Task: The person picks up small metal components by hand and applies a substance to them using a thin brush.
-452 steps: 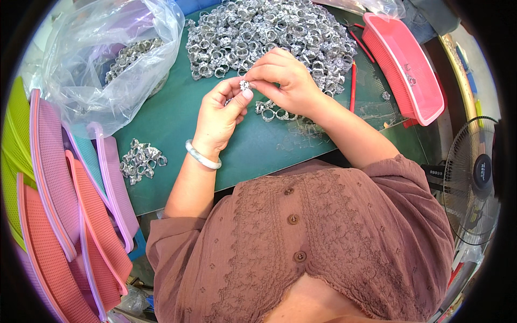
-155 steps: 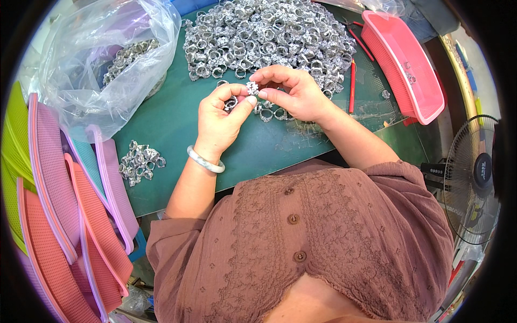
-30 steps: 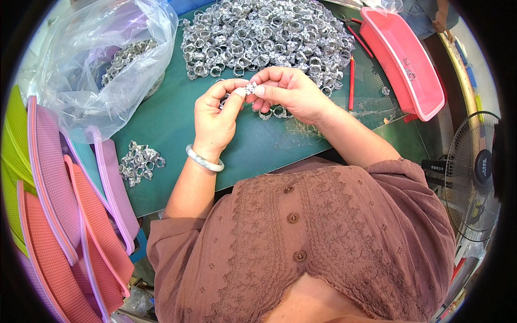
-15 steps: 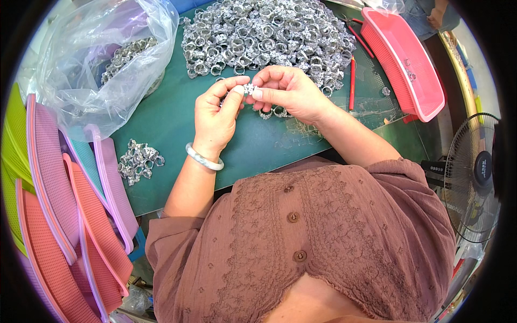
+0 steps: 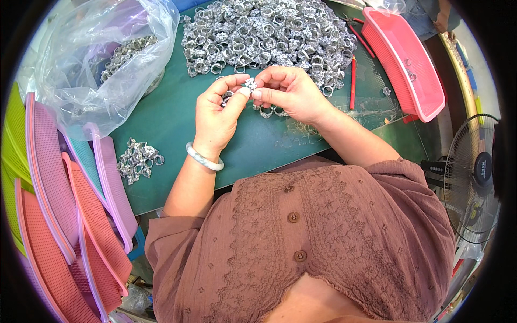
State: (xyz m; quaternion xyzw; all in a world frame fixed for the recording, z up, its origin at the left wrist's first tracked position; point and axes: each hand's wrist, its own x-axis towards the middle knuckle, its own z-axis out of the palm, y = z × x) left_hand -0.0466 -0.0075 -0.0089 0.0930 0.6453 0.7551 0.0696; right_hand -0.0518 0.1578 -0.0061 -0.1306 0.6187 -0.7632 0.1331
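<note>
Head view: my left hand (image 5: 218, 110) pinches a flower-headed ring (image 5: 251, 84) thumb to forefinger, second ring (image 5: 226, 98) tucked in its fingers; right hand (image 5: 293, 97) grips the first's other side, over the green tabletop (image 5: 269, 140). I'd keep pressure light, fingertips off the knobbly cluster. Hard, silvery hoops; rough, glittery ring heap (image 5: 264, 37) beyond.

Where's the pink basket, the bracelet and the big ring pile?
Pink basket (image 5: 386, 61), head view: its outer side wall.
Bracelet (image 5: 203, 160), head view: the band's middle.
Big ring pile (image 5: 266, 39), head view: its middle.
</note>
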